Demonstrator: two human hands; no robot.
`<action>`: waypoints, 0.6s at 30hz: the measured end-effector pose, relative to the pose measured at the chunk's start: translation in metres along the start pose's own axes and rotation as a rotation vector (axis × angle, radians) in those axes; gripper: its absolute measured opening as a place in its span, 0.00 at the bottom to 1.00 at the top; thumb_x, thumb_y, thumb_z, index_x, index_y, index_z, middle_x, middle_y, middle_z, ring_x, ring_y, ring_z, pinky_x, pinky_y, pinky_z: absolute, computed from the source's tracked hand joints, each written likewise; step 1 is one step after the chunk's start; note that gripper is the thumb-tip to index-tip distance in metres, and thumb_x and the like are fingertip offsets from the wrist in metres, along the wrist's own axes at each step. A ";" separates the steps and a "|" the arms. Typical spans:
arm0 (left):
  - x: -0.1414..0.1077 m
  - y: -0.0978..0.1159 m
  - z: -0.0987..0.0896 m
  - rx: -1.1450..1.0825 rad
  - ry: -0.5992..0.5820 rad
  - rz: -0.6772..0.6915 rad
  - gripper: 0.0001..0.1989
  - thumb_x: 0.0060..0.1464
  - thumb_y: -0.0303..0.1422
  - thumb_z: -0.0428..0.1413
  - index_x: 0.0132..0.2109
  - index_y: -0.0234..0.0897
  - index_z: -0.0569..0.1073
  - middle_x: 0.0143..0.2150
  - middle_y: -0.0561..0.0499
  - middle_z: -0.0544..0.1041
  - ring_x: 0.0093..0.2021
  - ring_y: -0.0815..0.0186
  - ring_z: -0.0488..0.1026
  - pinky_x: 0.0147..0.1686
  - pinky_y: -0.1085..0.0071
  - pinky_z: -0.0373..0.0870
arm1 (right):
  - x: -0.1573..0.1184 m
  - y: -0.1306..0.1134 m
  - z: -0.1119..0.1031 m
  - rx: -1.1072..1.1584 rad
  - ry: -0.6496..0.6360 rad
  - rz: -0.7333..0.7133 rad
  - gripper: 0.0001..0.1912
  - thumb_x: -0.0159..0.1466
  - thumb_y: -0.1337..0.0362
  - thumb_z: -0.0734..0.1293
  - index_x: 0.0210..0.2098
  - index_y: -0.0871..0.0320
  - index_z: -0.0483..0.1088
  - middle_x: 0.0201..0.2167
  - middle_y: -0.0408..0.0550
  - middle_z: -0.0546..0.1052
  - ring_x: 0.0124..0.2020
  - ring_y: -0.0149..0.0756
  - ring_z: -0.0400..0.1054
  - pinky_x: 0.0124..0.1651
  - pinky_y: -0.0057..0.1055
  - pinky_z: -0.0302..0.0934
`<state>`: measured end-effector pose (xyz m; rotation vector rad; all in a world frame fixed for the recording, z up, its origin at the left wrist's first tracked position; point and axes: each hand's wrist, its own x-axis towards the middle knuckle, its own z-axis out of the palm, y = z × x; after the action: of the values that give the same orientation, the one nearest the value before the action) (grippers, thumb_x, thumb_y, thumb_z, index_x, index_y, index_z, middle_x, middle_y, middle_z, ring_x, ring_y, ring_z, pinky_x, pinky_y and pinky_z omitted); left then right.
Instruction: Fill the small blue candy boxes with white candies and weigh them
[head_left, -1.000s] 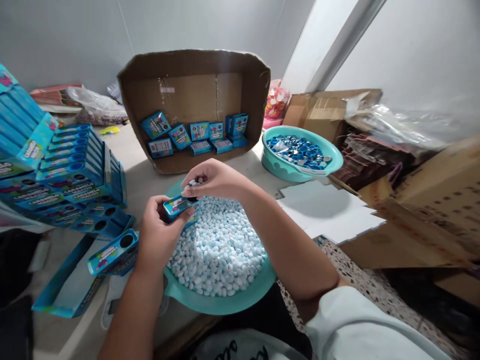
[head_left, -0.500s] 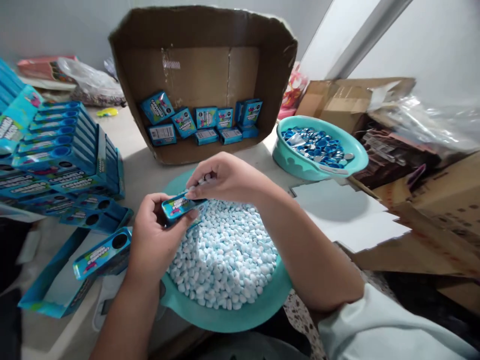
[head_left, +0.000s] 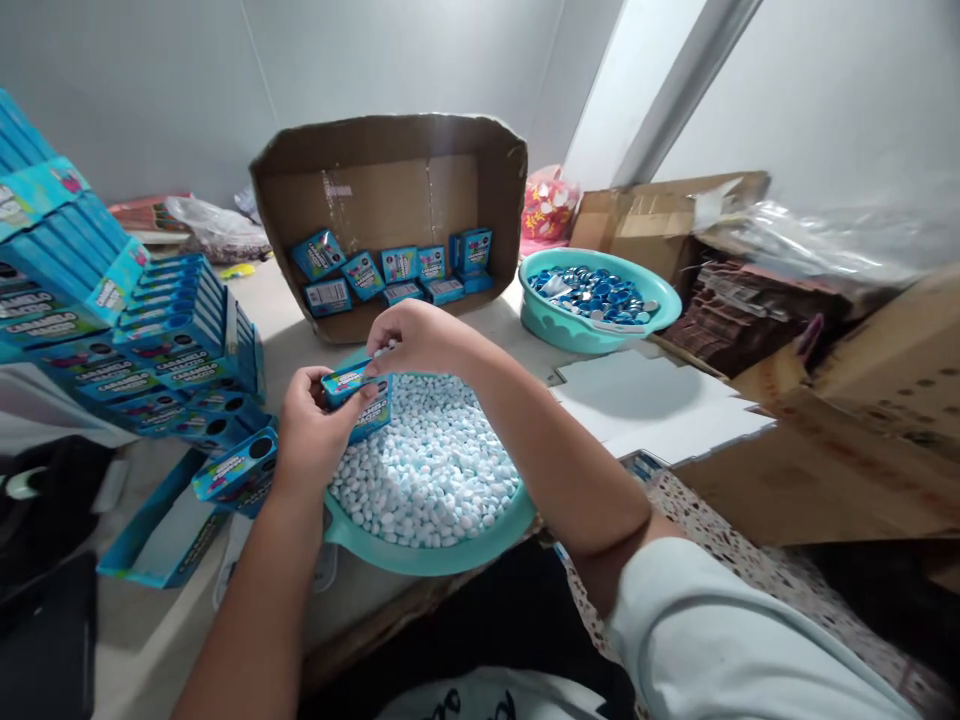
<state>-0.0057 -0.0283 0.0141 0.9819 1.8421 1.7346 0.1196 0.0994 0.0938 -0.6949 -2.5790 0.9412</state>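
Left hand (head_left: 316, 430) grips a blue box (head_left: 377, 412); right hand (head_left: 421, 338), at its top, pinches white candies (head_left: 386, 348). A loosened pinch could spill them toward four o'clock, into the bowl (head_left: 427, 562).

Pale shirt (head_left: 712, 630), black lettering (head_left: 450, 704)

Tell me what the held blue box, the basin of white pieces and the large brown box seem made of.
Held blue box: probably printed paperboard with a slight sheen, judging by its flat panels, though thin tin isn't excluded.
Basin: seemingly plastic, smooth and turquoise, with a moulded-looking rim.
Large brown box: most likely cardboard, matte, with vertical creases and a ragged edge.
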 end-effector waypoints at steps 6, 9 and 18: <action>-0.001 0.001 0.001 0.000 -0.005 0.012 0.31 0.33 0.46 0.69 0.41 0.37 0.67 0.30 0.56 0.71 0.30 0.67 0.71 0.29 0.73 0.68 | 0.002 -0.001 0.004 -0.014 0.035 -0.016 0.09 0.56 0.65 0.77 0.32 0.65 0.81 0.27 0.43 0.73 0.29 0.27 0.60 0.33 0.29 0.52; -0.001 0.001 0.001 0.033 -0.010 0.014 0.31 0.34 0.47 0.69 0.41 0.36 0.68 0.29 0.56 0.70 0.29 0.68 0.70 0.28 0.74 0.66 | 0.003 0.000 0.006 -0.011 0.035 -0.051 0.08 0.56 0.66 0.78 0.31 0.65 0.81 0.27 0.43 0.74 0.29 0.26 0.61 0.34 0.28 0.53; -0.001 -0.002 0.000 0.008 -0.026 0.011 0.32 0.34 0.48 0.70 0.42 0.36 0.68 0.31 0.54 0.72 0.30 0.67 0.71 0.30 0.73 0.68 | -0.001 -0.008 0.010 -0.073 0.083 -0.020 0.09 0.58 0.65 0.78 0.35 0.65 0.81 0.32 0.46 0.78 0.32 0.27 0.66 0.37 0.27 0.56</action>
<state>-0.0057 -0.0287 0.0122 1.0147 1.8317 1.7144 0.1134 0.0886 0.0917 -0.7115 -2.5532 0.7979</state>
